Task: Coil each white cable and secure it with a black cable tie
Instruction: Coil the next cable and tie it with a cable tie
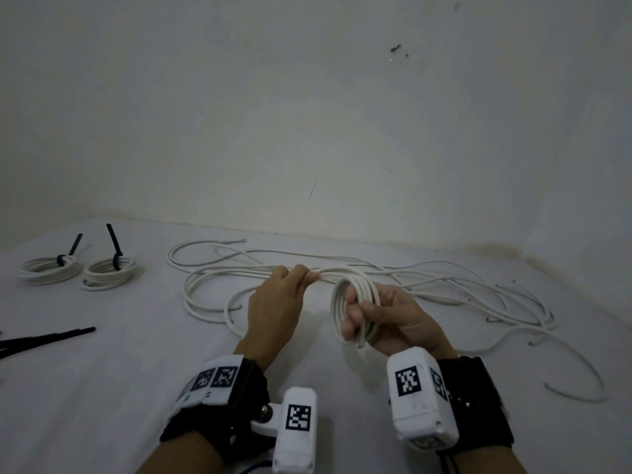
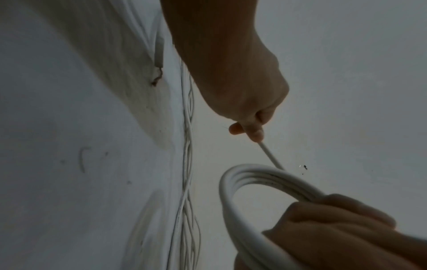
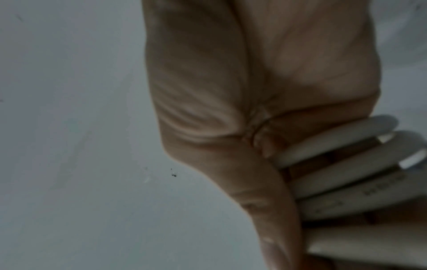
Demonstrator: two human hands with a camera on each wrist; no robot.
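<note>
1. A partly wound white coil [image 1: 355, 307] is gripped upright in the right hand [image 1: 383, 319], fingers curled round its turns.
2. The free strand [image 2: 270, 155] feeding the coil is pinched by the left hand [image 1: 277, 302].
3. Loose white cables [image 1: 444, 285] are spread on the counter [image 1: 102, 388] behind the hands.
4. Two tied coils [image 1: 78, 270] are placed far left, spare black ties [image 1: 44, 338] nearer.
</note>
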